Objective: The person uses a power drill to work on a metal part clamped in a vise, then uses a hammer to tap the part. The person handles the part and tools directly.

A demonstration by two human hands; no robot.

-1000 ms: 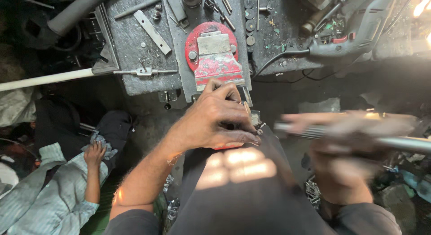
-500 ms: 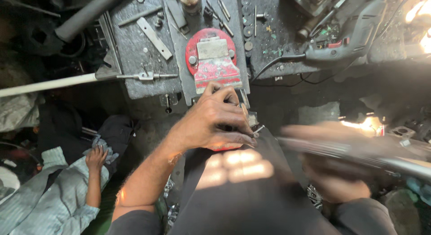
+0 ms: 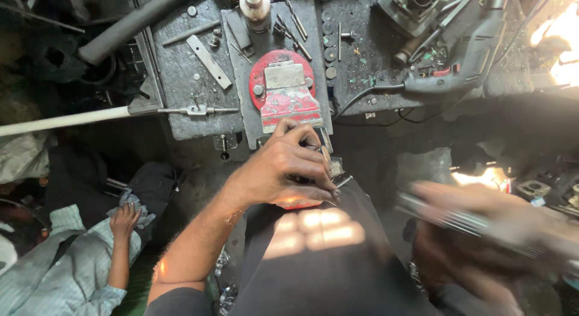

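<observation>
Head view shows a dark metal surface (image 3: 181, 68) carrying a red bench vise (image 3: 283, 89), with a grey power drill (image 3: 464, 68) lying to its right and a flat metal bar (image 3: 208, 61) to its left. Left hand (image 3: 283, 171) rests over the near end of the vise, its grip clenched on a small metal part (image 3: 330, 165) just below the jaws; right hand (image 3: 500, 231) is motion-blurred, grip clenched on a long metal rod (image 3: 464, 222), well apart from the vise

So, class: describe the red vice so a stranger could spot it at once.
Start at the dark grey metal workbench across the top. On its raised middle plate sits the red bench vice, directly above the person's left hand. It is the only bright red thing among grey tools.
</observation>
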